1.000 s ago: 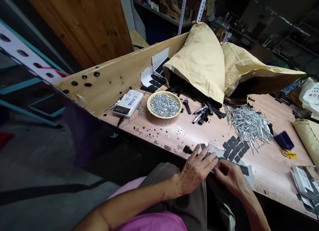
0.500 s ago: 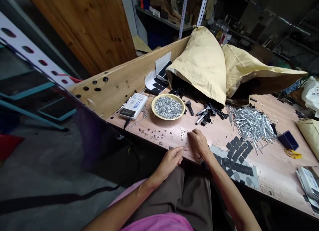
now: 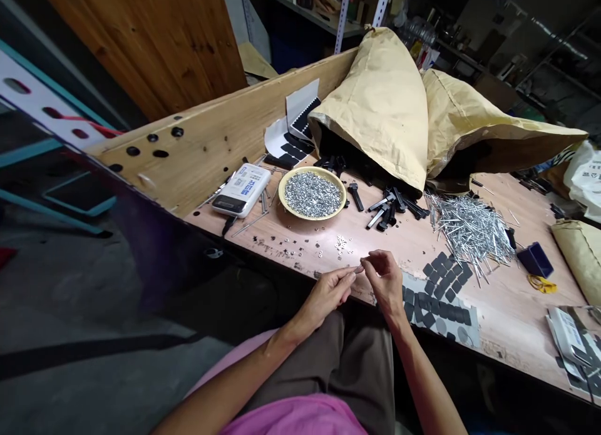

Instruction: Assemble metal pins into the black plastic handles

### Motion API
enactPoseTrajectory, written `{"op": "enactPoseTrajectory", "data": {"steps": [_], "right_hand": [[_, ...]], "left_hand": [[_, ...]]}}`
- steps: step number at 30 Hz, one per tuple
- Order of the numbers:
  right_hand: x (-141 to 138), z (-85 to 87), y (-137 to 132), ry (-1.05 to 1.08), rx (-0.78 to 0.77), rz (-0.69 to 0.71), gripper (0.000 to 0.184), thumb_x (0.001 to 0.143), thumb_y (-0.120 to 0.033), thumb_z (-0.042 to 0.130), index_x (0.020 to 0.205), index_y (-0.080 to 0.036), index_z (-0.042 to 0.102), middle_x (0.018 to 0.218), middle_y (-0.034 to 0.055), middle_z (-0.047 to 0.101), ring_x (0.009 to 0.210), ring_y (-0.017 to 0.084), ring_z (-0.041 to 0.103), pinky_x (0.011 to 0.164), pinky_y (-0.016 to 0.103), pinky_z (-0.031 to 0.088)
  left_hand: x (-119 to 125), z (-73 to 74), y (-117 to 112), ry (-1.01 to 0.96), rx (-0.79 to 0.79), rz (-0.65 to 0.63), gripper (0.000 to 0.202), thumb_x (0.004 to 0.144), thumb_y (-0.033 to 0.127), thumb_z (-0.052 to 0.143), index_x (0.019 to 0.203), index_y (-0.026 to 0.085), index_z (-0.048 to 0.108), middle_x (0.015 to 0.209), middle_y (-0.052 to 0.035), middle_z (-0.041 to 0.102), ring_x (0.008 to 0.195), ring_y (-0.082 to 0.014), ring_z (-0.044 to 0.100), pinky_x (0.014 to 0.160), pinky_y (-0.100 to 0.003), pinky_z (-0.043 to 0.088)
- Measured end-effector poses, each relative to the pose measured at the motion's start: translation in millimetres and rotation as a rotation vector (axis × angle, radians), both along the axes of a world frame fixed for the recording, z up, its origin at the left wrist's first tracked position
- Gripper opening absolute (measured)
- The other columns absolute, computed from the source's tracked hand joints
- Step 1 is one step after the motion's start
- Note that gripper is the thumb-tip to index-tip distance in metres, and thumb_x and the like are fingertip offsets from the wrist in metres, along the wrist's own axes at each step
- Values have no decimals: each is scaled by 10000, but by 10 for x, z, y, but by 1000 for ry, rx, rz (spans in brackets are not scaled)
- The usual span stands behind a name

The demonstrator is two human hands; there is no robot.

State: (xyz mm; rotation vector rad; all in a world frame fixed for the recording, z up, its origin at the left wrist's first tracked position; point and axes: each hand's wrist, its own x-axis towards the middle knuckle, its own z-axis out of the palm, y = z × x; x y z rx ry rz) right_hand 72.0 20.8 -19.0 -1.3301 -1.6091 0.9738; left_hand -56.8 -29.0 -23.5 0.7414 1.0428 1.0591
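My left hand (image 3: 328,294) and my right hand (image 3: 385,278) meet fingertip to fingertip just above the near edge of the wooden table (image 3: 516,322). Both are pinched on a thin metal pin (image 3: 357,269) held between them. A small cluster of loose washers (image 3: 342,244) lies on the table just beyond my fingers. To the right of my right hand lies a backing sheet with several dark adhesive pads (image 3: 436,297).
A yellow dish of small silver parts (image 3: 312,194) stands mid-table, with a white device (image 3: 241,189) to its left. Black plastic parts (image 3: 389,209) spill from tan sacks (image 3: 385,109). A heap of metal pins (image 3: 469,225) and a blue box (image 3: 535,260) lie at right.
Both hands left the pad sheet; the right hand reached to the loose washers, then drew back to meet the left hand's fingertips. The camera view shifted slightly.
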Motion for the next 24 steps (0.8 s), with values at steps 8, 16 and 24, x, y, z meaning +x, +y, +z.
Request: {"op": "enactPoseTrajectory", "data": {"steps": [8, 16, 24], "right_hand": [[50, 78, -181, 238, -9, -67, 221, 723, -248, 626, 874, -218, 467, 750, 14, 701, 631, 151, 683, 659, 295, 551], [136, 50, -282, 172, 114, -83, 190, 768, -258, 608, 897, -225, 472, 778, 22, 706, 677, 160, 694, 671, 305, 573], [328, -80, -331, -318, 564, 140, 186, 867, -183, 475, 954, -235, 630, 925, 71, 713, 903, 210, 675, 808, 384, 562]], "left_hand": [[99, 22, -17, 38, 113, -51, 596, 766, 542, 524, 1110, 69, 640, 449, 96, 319, 412, -56, 223, 425, -210, 168], [144, 64, -50, 13, 85, -91, 641, 730, 559, 554, 1142, 72, 622, 448, 102, 327, 398, -49, 218, 406, -200, 162], [166, 21, -54, 22, 93, -95, 640, 726, 554, 566, 1148, 76, 626, 426, 97, 342, 397, -54, 257, 405, -202, 175]]}}
